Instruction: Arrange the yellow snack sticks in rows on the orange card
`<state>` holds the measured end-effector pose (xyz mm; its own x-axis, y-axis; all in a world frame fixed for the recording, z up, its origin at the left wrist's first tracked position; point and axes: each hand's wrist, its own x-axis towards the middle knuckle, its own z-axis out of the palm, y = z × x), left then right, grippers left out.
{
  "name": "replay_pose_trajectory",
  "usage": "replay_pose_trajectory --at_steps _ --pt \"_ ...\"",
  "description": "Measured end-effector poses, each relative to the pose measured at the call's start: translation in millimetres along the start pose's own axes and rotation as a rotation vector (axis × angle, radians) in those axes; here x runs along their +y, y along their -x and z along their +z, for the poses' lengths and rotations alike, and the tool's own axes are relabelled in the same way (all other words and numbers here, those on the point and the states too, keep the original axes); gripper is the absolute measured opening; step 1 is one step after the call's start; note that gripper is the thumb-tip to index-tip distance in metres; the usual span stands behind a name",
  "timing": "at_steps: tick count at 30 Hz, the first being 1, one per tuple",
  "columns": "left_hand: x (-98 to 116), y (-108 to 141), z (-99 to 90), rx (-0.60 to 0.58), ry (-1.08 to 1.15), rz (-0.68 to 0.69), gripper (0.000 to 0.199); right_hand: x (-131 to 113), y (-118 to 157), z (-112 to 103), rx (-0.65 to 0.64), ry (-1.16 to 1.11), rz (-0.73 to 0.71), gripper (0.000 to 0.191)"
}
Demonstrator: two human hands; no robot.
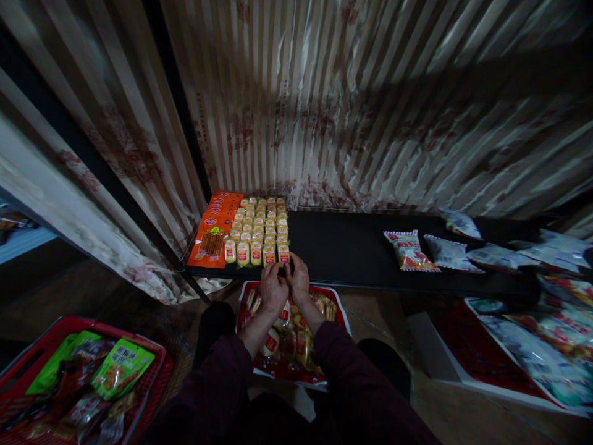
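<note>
Side by side at the front edge of the black shelf (343,247), my left hand (274,289) and my right hand (299,278) have their fingers bent inward. Their fingertips meet the front row of small wrapped cakes (256,252), by the front right corner packet (283,252). Whether anything is pinched in them is hidden. The yellow packets stand in close rows, several deep. Left of these rows lies an orange snack bag (214,228). Below my forearms is a red and white basket (343,315) holding more wrapped cakes and biscuits (290,340).
Farther right on the shelf lie a red and white snack bag (410,250) and several silvery bags (449,253). A white-rimmed red box (467,352) with bags stands at lower right. At lower left is a red basket (152,352) with green pouches (121,368). A dark post (178,93) rises at left.
</note>
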<state>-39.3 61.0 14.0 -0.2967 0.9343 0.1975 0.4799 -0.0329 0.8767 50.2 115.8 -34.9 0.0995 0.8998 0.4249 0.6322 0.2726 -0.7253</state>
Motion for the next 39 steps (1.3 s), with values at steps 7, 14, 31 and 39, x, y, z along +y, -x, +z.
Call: replay_pose_trajectory --at_steps 7,14,31,39 --pt "-6 1 -6.4 0.043 -0.092 0.062 0.049 -4 -1 1 0.038 0.017 -0.017 0.042" --pt "-7 -3 -8.0 0.005 -0.131 0.095 0.051 -6 -4 3 -0.001 0.009 0.005 0.045" --pt "-17 -8 -10.2 0.062 -0.175 0.176 0.048 -14 -7 5 -0.011 0.033 0.027 0.046" --pt "-19 -6 -11.4 0.079 -0.210 0.232 0.045 -21 -2 0 -0.011 0.053 0.022 0.046"
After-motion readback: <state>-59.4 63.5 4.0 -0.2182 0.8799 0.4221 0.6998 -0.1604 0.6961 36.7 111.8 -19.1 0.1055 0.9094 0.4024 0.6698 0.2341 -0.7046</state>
